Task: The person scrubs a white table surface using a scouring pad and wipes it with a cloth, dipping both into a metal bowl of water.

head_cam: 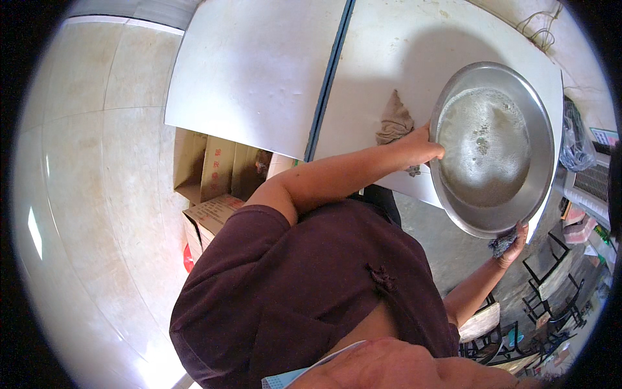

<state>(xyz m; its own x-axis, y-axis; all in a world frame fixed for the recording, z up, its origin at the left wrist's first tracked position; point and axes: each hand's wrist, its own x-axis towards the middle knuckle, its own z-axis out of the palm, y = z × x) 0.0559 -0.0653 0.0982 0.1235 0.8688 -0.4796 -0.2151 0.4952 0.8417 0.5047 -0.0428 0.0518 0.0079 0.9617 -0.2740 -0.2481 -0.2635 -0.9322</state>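
Note:
A large round stainless-steel basin [540, 160] holds cloudy, foamy water and is at the right end of a white tabletop. My left hand [423, 147] grips its near left rim, thumb over the edge. At the basin's lower rim, my right hand [516, 248] holds the edge, with a dark metallic-looking scouring pad [501, 244] between palm and basin. A crumpled brown cloth [394, 119] lies on the white surface just beyond my left forearm. Whether the basin's base rests on the surface cannot be told.
The white tabletop [252, 73] has a dark seam across it. Open cardboard boxes [216, 165] stand below its near left edge. A clear plastic bag [577, 146] hangs past the right end. Black-framed stools and tables [554, 282] stand on the floor at lower right. Loose wires lie near the wall.

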